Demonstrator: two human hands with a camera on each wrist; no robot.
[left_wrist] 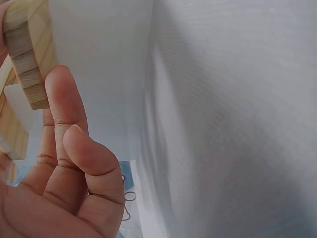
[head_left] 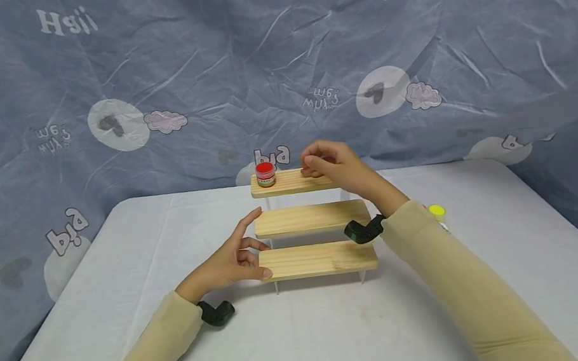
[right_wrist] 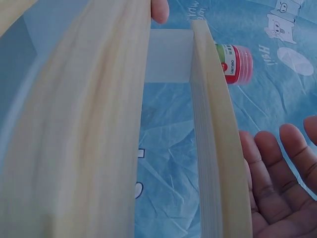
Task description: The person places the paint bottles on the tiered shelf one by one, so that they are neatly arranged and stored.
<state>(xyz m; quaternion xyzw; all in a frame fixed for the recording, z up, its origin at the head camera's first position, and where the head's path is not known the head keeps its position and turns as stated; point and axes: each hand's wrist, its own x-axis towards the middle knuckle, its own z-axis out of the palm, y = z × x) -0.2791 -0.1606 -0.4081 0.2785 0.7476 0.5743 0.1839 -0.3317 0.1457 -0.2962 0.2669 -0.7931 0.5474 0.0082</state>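
Note:
A three-step wooden display stand (head_left: 311,218) with white supports stands on the table. On the left end of its top board sits a small jar with a red lid (head_left: 266,174), upright. My left hand (head_left: 233,259) grips the left end of the stand, thumb on the lowest board and fingertips against its underside in the left wrist view. My right hand (head_left: 337,165) is at the top board, right of the red jar and apart from it. Its fingers (right_wrist: 267,158) are loosely bent beside the board in the right wrist view, with nothing visible in them.
A jar with a yellow lid (head_left: 436,210) is on the table at the right, partly hidden by my right sleeve (head_left: 444,269). White cloth covers the table (head_left: 307,351). Behind it hangs a printed blue-grey curtain (head_left: 243,53).

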